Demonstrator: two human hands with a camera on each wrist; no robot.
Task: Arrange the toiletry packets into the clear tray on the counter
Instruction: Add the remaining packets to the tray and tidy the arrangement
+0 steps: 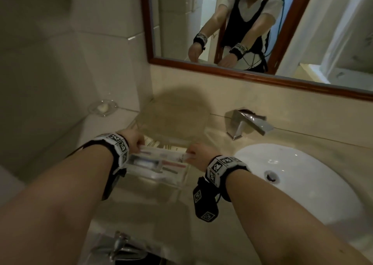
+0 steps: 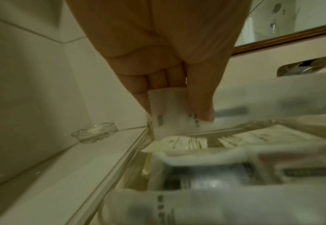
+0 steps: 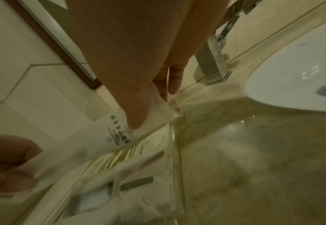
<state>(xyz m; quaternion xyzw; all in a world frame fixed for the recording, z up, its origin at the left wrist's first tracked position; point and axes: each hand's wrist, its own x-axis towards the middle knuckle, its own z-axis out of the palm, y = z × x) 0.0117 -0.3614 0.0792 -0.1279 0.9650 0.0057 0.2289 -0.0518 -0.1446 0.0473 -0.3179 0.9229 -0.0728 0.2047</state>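
Note:
A long white toiletry packet (image 1: pixel 163 152) hangs level over the clear tray (image 1: pixel 161 179) on the beige counter. My left hand (image 1: pixel 134 141) pinches its left end (image 2: pixel 174 115) between thumb and fingers. My right hand (image 1: pixel 198 155) pinches its right end (image 3: pixel 148 121) the same way. Several other packets (image 2: pixel 206 170) lie flat inside the tray below, some white, some with red print (image 1: pixel 173 164). The tray's glass wall (image 3: pixel 174 159) runs just beside the held packet's right end.
A white sink basin (image 1: pixel 298 182) lies right of the tray, with a chrome faucet (image 1: pixel 248 124) behind it. A small glass soap dish (image 1: pixel 103 107) sits at the back left corner. A wood-framed mirror (image 1: pixel 252 76) hangs on the wall above the counter.

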